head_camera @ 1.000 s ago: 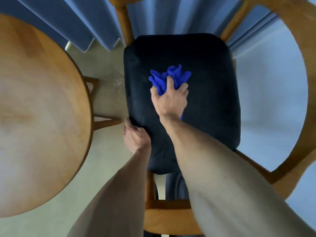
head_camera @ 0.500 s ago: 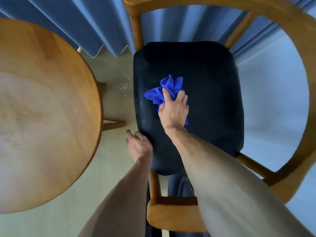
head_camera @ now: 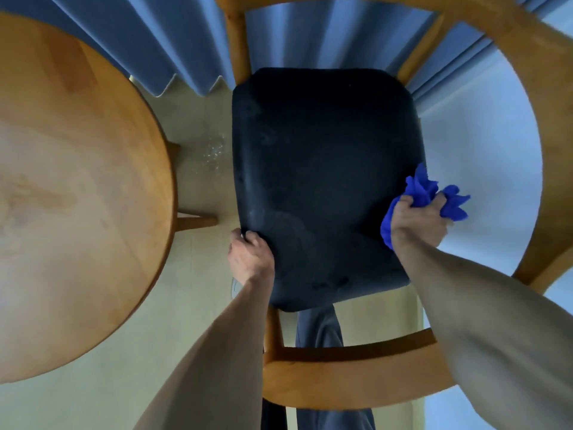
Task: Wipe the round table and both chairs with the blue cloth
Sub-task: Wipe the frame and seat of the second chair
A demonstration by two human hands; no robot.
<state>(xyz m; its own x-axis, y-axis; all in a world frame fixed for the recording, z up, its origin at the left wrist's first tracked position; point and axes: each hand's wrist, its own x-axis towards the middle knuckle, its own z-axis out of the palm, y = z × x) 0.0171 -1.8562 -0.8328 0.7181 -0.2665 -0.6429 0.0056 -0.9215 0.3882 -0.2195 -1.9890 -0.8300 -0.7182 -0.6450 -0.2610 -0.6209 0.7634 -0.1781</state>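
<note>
A wooden chair with a dark navy seat cushion (head_camera: 322,169) and a curved wooden back rail (head_camera: 533,125) stands below me. My right hand (head_camera: 417,223) is bunched around the blue cloth (head_camera: 434,197) at the cushion's right edge, and part of the cloth hangs past the seat. My left hand (head_camera: 249,257) grips the cushion's front left corner. The round wooden table (head_camera: 77,197) fills the left side of the view.
Blue curtains (head_camera: 186,41) hang behind the table and chair. A pale floor (head_camera: 198,169) shows in the narrow gap between table and chair, with a table leg (head_camera: 195,221) sticking out. The chair's near wooden rail (head_camera: 347,377) is close to my legs.
My right hand has swept the cloth from the middle of the seat to its right edge. My left hand has closed onto the cushion's front left corner.
</note>
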